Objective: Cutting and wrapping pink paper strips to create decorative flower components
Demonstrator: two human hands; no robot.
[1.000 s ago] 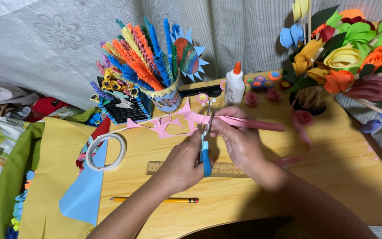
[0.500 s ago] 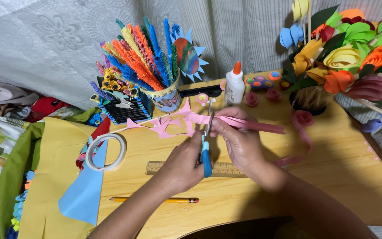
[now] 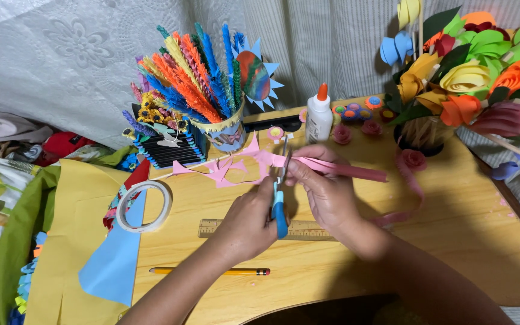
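Wooden desk (image 3: 452, 198): nothing moved; left hand (image 3: 245, 222) grips blue scissors (image 3: 280, 201), right hand (image 3: 326, 192) pinches pink paper (image 3: 260, 162).

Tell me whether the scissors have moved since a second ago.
No. The scissors in the left hand sit just where they did, blades up by the glue bottle, handle over the ruler.

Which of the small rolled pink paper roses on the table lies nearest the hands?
The rose just right of the glue bottle, close above the right hand; the others lie farther right.
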